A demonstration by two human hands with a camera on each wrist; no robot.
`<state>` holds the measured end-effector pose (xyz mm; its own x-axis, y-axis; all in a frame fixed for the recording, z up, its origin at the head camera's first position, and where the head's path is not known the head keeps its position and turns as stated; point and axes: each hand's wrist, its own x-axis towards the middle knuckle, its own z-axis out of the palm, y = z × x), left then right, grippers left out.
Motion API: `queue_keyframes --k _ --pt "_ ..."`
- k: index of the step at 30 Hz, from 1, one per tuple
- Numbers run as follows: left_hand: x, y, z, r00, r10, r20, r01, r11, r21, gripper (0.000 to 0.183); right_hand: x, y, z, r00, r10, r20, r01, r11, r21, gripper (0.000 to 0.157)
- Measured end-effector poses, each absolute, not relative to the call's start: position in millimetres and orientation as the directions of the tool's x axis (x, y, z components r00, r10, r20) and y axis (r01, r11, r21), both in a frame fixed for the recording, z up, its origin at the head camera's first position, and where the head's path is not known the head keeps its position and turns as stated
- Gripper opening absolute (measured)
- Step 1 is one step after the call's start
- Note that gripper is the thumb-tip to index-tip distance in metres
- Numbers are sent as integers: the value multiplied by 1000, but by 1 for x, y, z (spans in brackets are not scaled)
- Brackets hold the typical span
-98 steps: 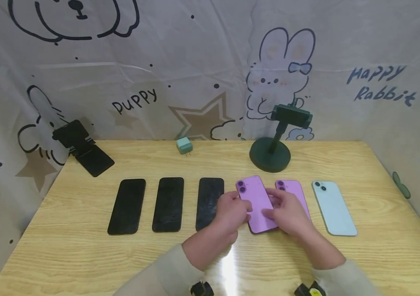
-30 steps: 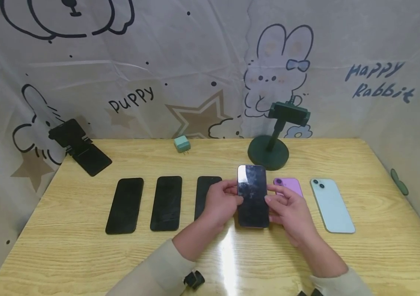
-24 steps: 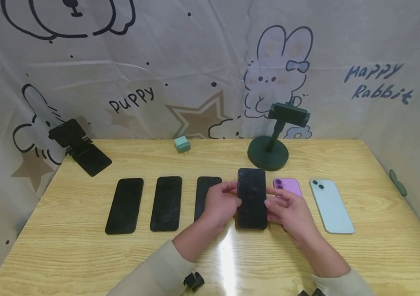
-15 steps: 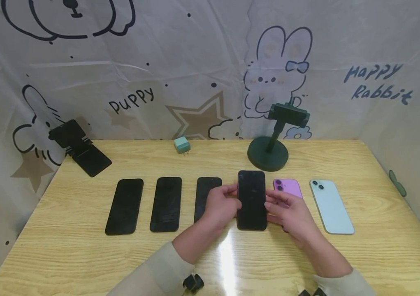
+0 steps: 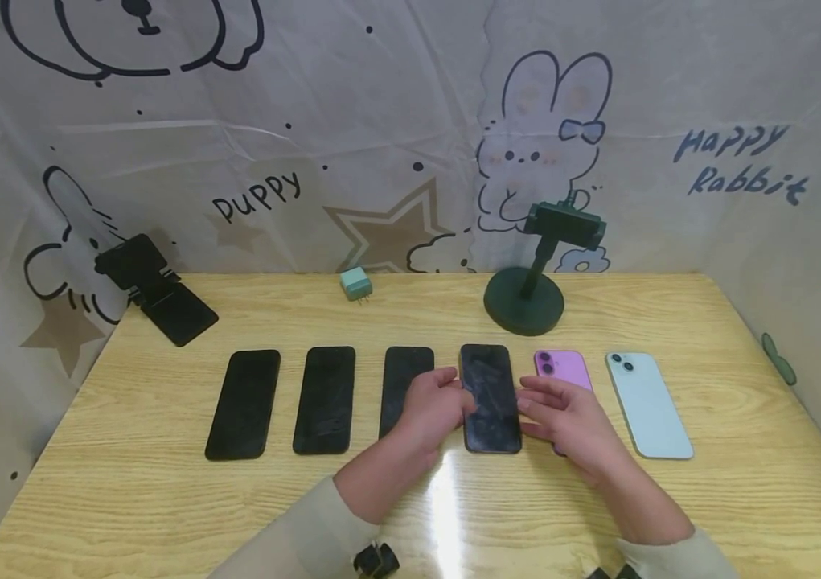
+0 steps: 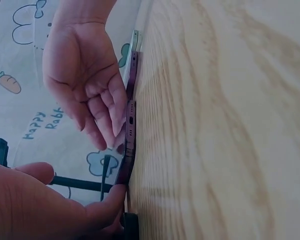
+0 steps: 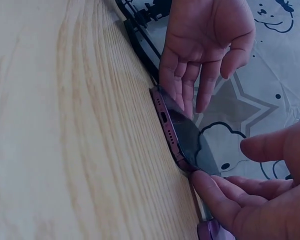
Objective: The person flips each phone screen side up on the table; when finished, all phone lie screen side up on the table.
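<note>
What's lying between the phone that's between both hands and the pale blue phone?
A purple phone, camera side up, with the right hand partly over it; the head view shows both.

From my remote seat I'm getting a moderately bright head feed: a white glare streak (image 5: 445, 515) is running down the wood-grain tabletop (image 5: 113, 507) at six o'clock, the smartphone (image 5: 491, 410) is catching cloudy reflections, and the fabric backdrop (image 5: 396, 96) is looking greyer toward twelve. Both wrist feeds are showing darker, bluish, softer.
</note>
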<state>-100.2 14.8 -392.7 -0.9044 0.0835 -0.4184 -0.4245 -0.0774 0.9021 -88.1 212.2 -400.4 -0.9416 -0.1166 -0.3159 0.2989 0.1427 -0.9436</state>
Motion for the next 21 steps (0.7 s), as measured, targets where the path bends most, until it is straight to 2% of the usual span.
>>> queue_keyframes --k 8,21 --pt "-97 14 -390 -900 113 -420 -431 -93 898 80 -86 213 -400 -937 -149 -315 288 174 -942 51" --pt "-95 15 -391 -911 107 -398 -408 -93 908 75 -84 213 -400 -945 -161 -285 239 257 -937 50"
